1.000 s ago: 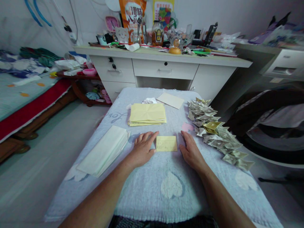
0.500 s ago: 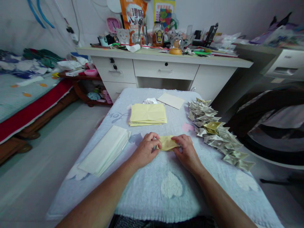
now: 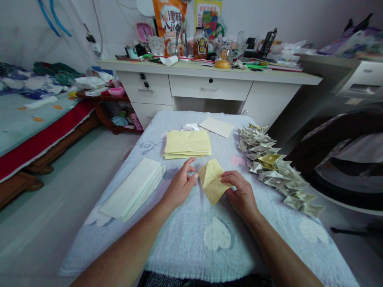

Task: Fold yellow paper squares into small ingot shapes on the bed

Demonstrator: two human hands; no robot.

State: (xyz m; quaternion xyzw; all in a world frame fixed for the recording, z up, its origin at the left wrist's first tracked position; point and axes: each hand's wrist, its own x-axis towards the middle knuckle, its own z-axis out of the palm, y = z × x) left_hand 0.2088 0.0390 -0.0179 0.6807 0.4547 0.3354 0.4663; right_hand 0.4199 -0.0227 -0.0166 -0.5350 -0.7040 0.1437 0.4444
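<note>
A creased yellow paper sheet [image 3: 213, 181], partly unfolded, stands slightly raised over the cloth-covered table [image 3: 185, 247]. My right hand [image 3: 239, 190] pinches its right edge between thumb and fingers. Just left of the paper is my left hand [image 3: 183, 182], its fingers apart with nothing in them. Beyond the hands lies a stack of yellow paper sheets [image 3: 188, 142]. To the left is a pile of long pale paper sheets [image 3: 133, 189]. Along the right side stand several rows of folded paper boats [image 3: 269, 167], mostly silvery, one of them gold.
A flat cream card [image 3: 216, 126] and a crumpled white tissue [image 3: 189, 127] lie at the table's far end. Behind it stands a white desk [image 3: 209, 85] crowded with small items. A washing machine [image 3: 356, 95] is at the right, a bed [image 3: 38, 123] at the left.
The yellow paper was a narrow folded strip in both hands; now it is opened wider and tilted. My left hand has let go and its fingers have spread.
</note>
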